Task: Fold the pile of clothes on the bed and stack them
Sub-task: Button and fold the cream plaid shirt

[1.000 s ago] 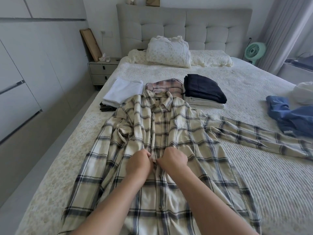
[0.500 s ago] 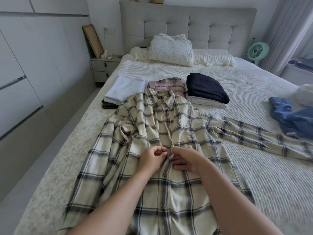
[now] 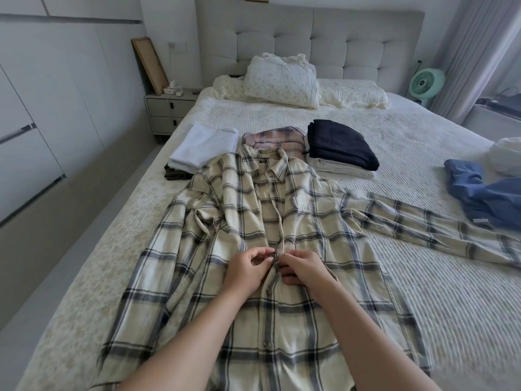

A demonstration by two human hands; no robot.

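Both hands, left point(image 3: 248, 268) & right point(image 3: 303, 266), pinch the shirt point(image 3: 282, 215) front mid-chest on the bed point(image 3: 423, 142), prob. at a button; fingers point(image 3: 263, 252) curled on cloth.

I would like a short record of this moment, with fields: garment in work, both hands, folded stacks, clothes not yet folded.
garment: plaid shirt, flat on the bed, front up, one sleeve stretched to the right
left hand: pinches the shirt's front edge
right hand: pinches the front edge opposite
stacks: white stack, pink plaid stack, navy stack
unfolded: blue garment
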